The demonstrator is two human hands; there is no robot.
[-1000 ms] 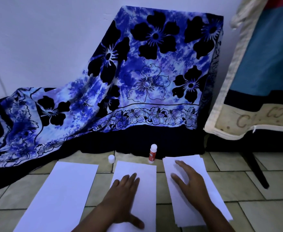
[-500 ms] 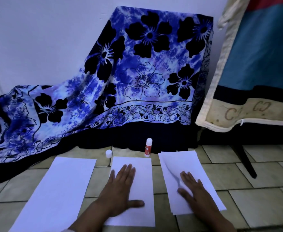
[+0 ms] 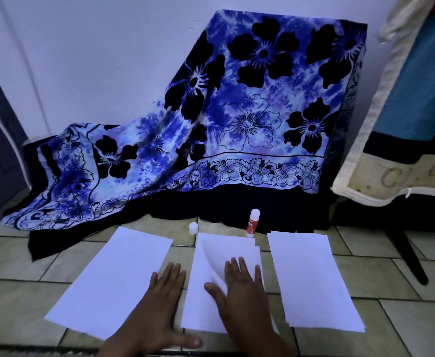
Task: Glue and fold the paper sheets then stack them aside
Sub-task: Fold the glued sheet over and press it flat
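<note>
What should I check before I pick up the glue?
1. Middle sheets lie flat: not ok; the top one curls up beside the right hand, which presses flat on it.
2. Glue stick reachable: ok; upright on the floor behind the middle sheets.
3. Stick uncapped: cannot tell; a white cap stands apart to its left.
4. Left hand free: ok; flat, holding nothing, at the left sheet edge.
5. Right stack undisturbed: ok; no hand on it.
</note>
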